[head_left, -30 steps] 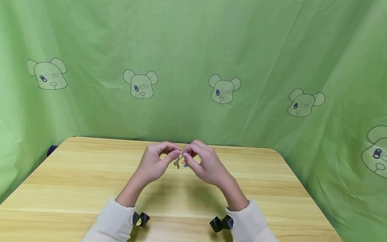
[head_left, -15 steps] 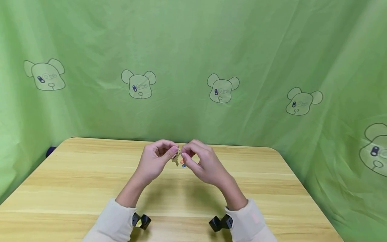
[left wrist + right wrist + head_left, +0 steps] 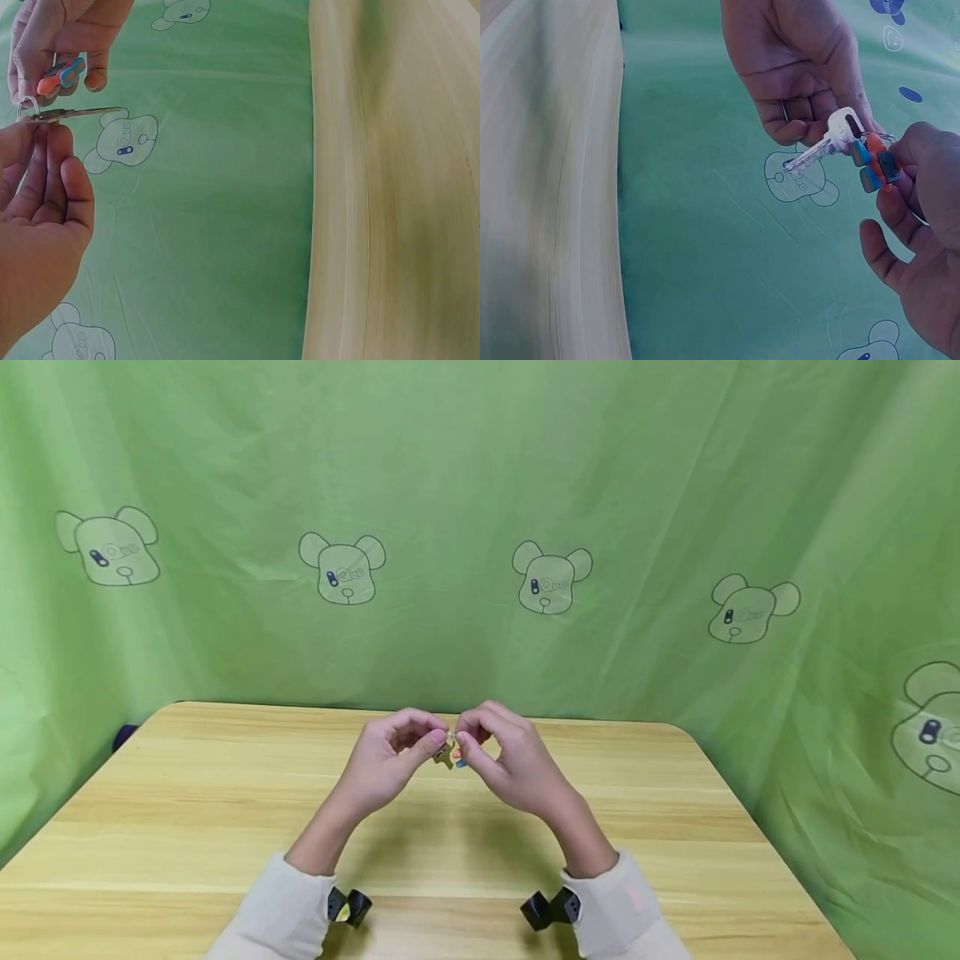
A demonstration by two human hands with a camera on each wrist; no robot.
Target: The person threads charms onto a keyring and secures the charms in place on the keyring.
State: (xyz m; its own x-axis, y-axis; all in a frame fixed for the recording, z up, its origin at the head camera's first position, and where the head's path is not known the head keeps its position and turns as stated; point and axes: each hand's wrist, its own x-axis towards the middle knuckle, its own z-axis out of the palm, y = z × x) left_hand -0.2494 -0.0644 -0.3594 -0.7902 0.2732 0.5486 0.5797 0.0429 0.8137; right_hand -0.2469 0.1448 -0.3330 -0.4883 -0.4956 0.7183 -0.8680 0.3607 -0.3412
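In the head view, both hands meet above the far part of the wooden table, with a small bunch of keys between their fingertips. My left hand [image 3: 382, 764] pinches a metal key [image 3: 810, 155] by its head; its blade sticks out past the fingers. The thin metal key ring [image 3: 28, 98] passes through the key head, and my right hand [image 3: 513, 764] grips it between thumb and forefinger. From the ring hangs a small orange and blue charm [image 3: 877, 159], close under the right fingertips. The right fingers partly hide the ring.
The light wooden table [image 3: 450, 877] lies beneath both forearms. A green curtain [image 3: 450, 460] printed with bear heads stands behind the table and along its sides. Black wrist cameras [image 3: 356, 908] stick out from the beige sleeves [image 3: 277, 902].
The left fingers have shifted slightly left and then back to the right with the key. The right thumb and forefinger have moved slightly. Both hands stay close together, and the key tilts differently.
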